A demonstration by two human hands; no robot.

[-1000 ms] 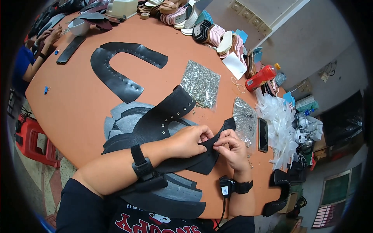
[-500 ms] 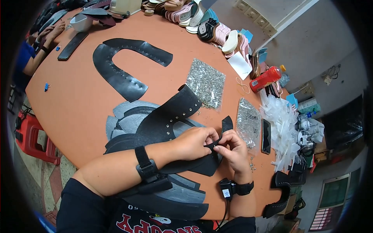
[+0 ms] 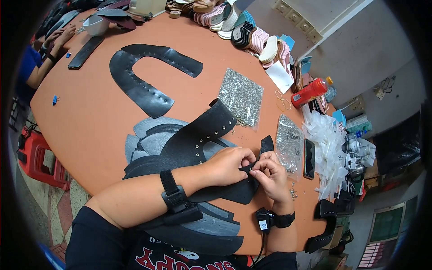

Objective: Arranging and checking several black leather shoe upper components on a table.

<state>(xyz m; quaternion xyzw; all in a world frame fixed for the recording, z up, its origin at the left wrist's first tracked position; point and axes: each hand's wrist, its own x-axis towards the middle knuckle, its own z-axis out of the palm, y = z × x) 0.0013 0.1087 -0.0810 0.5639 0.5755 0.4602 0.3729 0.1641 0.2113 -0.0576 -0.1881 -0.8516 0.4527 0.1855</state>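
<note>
My left hand [image 3: 230,165] pinches the edge of a black curved leather-like shoe piece [image 3: 182,143] with a row of metal eyelets. Close beside it, my right hand [image 3: 271,179] grips the same edge between thumb and fingers. A tiny bright fitting seems to sit at the right fingertips, too small to make out. One strip of the piece sticks up past my right fingers, and its far end curls upward at the left. Under it lies a fan of grey and black cut pieces [image 3: 155,143].
Clear bags of small metal fittings, one [image 3: 240,98] beyond my hands and another [image 3: 289,144] to the right, lie near a phone [image 3: 308,158]. A studded black U-shaped piece [image 3: 135,85] lies farther off. A red bottle [image 3: 309,92] and stacked soles [image 3: 252,38] line the far edge. Another person's hands [image 3: 63,36] are far left.
The view has shifted slightly. My right fingers have moved a little at the edge of the black piece, while both hands keep their hold.
</note>
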